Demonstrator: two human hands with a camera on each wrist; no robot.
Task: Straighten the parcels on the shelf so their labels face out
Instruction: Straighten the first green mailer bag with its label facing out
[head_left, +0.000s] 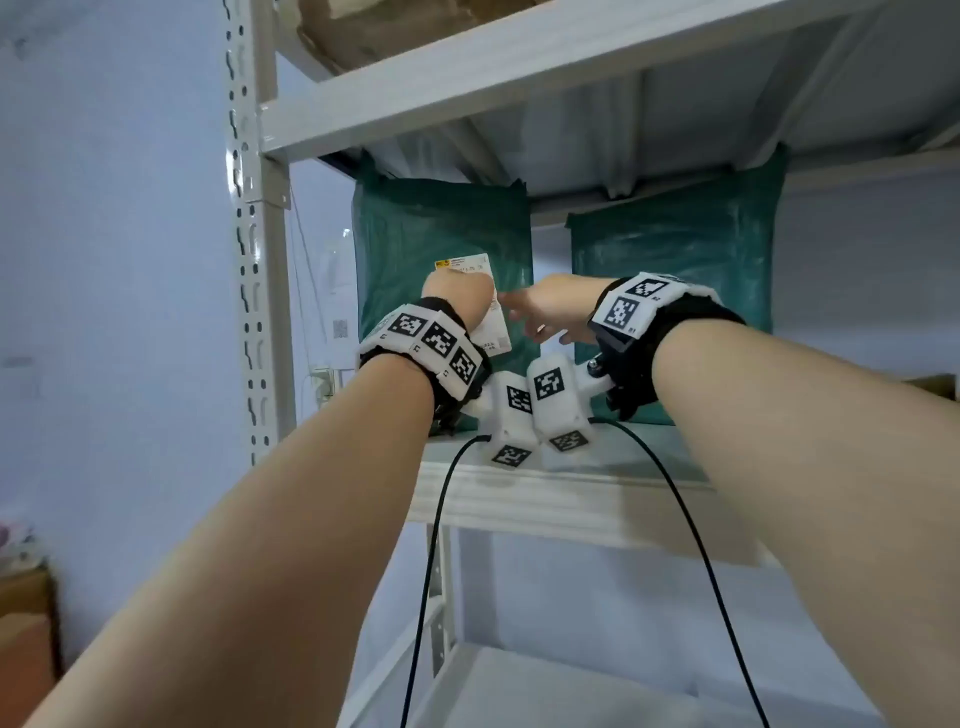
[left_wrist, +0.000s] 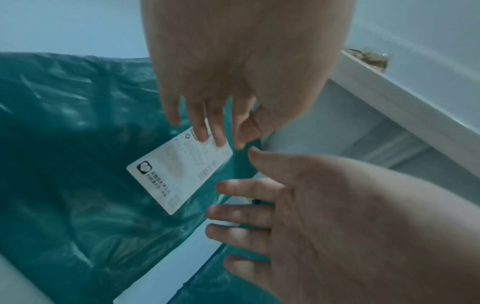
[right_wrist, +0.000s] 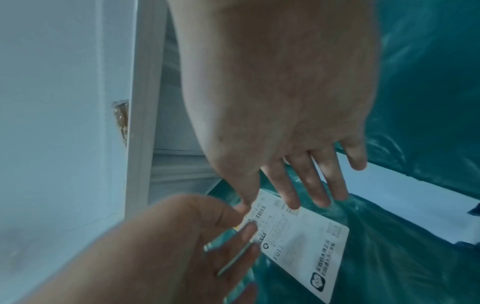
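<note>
Two green plastic parcels stand upright on the shelf. The left parcel (head_left: 441, 223) shows a white label (head_left: 470, 262) on its front. The right parcel (head_left: 675, 234) shows only plain green. My left hand (head_left: 457, 296) lies in front of the label (left_wrist: 176, 176), straight fingers (left_wrist: 215, 131) touching its top end. My right hand (head_left: 545, 312) reaches across to the left parcel's right side. Its spread, straight fingers (right_wrist: 293, 189) rest on the green wrap (right_wrist: 389, 257) beside the label (right_wrist: 306, 246). Neither hand grips anything.
The parcels stand on a white shelf board (head_left: 571, 488), close under the board above (head_left: 519, 67). A slotted upright post (head_left: 254, 260) stands at the left. A cardboard box (head_left: 389, 31) sits on the upper level. Two black cables (head_left: 431, 545) hang from my wrists.
</note>
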